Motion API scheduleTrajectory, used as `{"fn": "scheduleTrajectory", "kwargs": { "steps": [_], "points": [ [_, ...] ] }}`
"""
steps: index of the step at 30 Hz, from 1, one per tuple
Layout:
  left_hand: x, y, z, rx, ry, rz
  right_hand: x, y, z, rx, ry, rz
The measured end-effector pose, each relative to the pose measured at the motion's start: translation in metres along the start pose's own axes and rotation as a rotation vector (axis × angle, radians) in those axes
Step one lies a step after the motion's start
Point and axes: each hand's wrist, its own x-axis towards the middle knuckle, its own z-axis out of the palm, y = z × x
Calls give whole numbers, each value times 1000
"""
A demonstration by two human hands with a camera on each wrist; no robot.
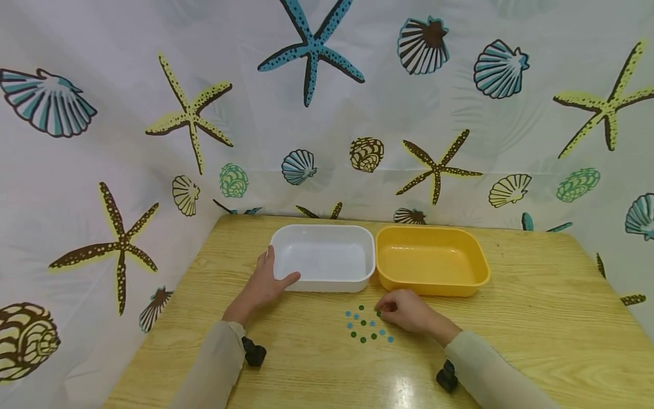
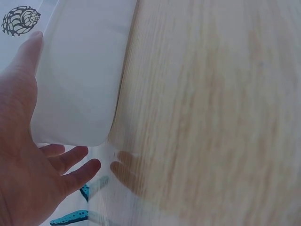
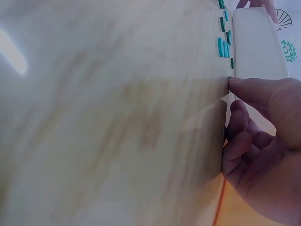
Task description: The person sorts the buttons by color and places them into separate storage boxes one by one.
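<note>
The left hand [image 1: 261,284] rests on the near left corner of a white plastic tub [image 1: 327,286]. Its thumb lies over the front rim and its straight fingers are spread at the left side. Just in front of the yellow tub [image 1: 434,288], the right hand [image 1: 409,311] is low on the table with its thumb and index finger bent together. Their tips are at a small green button-like disc [image 1: 378,313], which the right wrist view shows partly covered by a fingertip. Several blue discs [image 1: 382,332] and green discs [image 1: 363,322] lie loosely grouped left of that hand.
Both tubs stand side by side on a wood-grain table [image 1: 306,363], near its back edge. A white curtain [image 1: 337,187] printed with shells and starfish surrounds the table at the back and sides. Black wrist devices [image 1: 447,376] sit below both sleeves.
</note>
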Motion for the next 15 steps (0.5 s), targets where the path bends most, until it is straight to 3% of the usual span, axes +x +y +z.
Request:
{"fn": "scheduleTrajectory", "kwargs": {
  "steps": [15],
  "points": [
    [0,0,0,-2,0,-1,2,4,1,13,-23,8]
  ]
}}
